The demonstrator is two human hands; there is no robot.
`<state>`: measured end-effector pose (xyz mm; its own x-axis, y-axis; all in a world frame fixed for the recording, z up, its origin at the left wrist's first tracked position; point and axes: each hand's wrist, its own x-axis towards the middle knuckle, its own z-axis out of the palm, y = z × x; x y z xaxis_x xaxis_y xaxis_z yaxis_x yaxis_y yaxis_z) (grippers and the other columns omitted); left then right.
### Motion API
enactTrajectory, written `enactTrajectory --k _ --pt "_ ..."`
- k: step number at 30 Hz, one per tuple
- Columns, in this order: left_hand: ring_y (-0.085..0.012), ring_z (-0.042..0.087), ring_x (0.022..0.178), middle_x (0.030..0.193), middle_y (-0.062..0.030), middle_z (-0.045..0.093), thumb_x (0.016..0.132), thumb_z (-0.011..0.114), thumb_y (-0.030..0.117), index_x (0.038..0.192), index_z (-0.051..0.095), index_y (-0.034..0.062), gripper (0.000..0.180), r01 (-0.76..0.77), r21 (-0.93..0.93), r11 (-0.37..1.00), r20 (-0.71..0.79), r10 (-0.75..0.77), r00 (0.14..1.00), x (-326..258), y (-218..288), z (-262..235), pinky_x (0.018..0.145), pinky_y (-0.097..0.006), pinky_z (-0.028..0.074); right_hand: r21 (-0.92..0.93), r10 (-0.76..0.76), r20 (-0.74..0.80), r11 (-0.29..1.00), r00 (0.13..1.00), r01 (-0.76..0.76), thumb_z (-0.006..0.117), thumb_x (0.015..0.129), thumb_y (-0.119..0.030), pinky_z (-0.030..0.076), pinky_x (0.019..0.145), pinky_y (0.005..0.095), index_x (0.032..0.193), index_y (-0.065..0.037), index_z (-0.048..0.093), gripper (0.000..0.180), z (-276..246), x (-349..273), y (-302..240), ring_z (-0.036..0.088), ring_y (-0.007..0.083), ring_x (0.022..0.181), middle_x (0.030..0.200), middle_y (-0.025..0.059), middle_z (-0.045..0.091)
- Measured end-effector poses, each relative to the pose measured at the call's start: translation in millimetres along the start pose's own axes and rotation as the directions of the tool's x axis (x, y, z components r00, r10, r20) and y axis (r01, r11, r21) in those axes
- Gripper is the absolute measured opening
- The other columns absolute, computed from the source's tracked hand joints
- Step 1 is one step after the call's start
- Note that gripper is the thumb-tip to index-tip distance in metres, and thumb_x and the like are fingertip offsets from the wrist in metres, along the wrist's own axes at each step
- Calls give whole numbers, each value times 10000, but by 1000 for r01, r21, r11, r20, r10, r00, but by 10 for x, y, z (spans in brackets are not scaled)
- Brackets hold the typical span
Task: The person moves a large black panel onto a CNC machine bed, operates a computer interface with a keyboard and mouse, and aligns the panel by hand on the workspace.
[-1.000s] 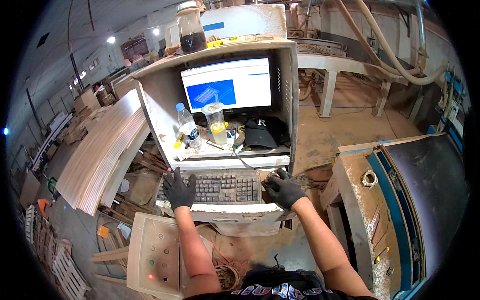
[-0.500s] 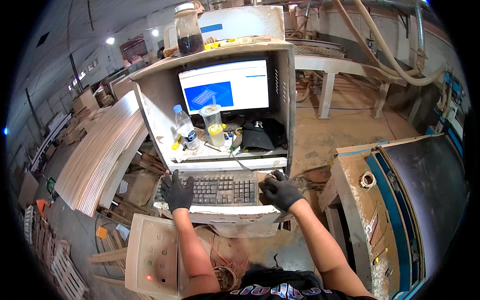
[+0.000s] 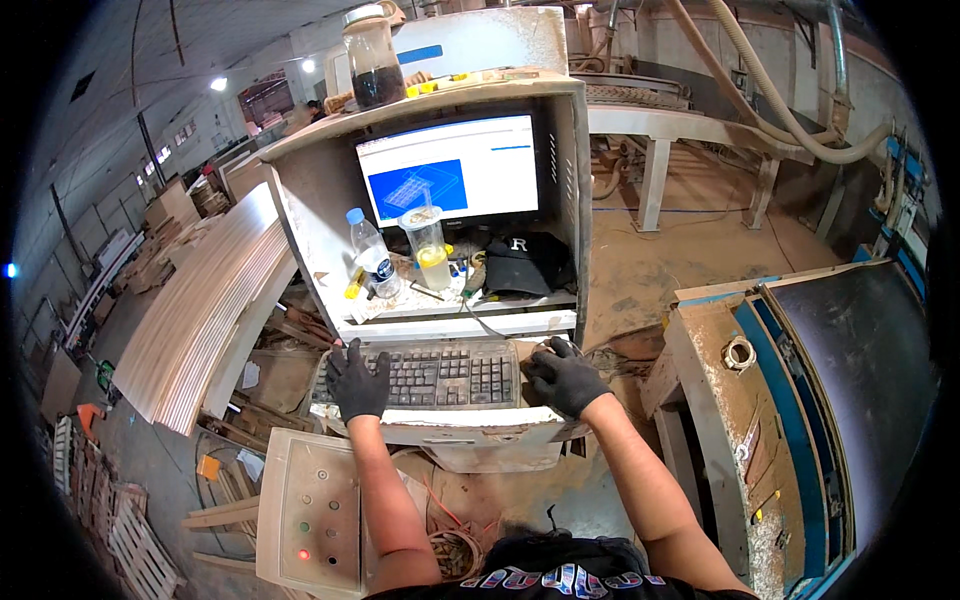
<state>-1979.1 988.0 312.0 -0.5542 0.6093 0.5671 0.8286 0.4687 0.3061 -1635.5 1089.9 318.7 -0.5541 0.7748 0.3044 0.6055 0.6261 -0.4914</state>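
Keyboard (image 3: 430,378): dusty grey board with dark keys, on a pull-out shelf under the monitor (image 3: 450,170).
Left hand (image 3: 357,383): black-gloved, fingers spread flat on the keys at the left end.
Right hand (image 3: 565,376): black-gloved, curled over something at the keyboard's right end; what it covers is hidden.
Cabinet shelf (image 3: 400,303): plastic bottle (image 3: 373,255), cup (image 3: 430,246), black cap (image 3: 525,266).

Dusty grey keyboard (image 3: 440,376), flat on pull-out shelf under monitor, dark keys, lying level
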Motion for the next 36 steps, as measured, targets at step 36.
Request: enactTrajectory --k 36 --pt "-433 367 1348 1433 -218 447 884 588 520 1328 537 113 604 15 -5 1000 59 -15 998 6 -26 -7 1106 -555 287 44 5 -35 999 999 -3 628 867 -363 483 934 455 1114 -109 646 355 6 12 -31 583 369 1101 1208 156 567"
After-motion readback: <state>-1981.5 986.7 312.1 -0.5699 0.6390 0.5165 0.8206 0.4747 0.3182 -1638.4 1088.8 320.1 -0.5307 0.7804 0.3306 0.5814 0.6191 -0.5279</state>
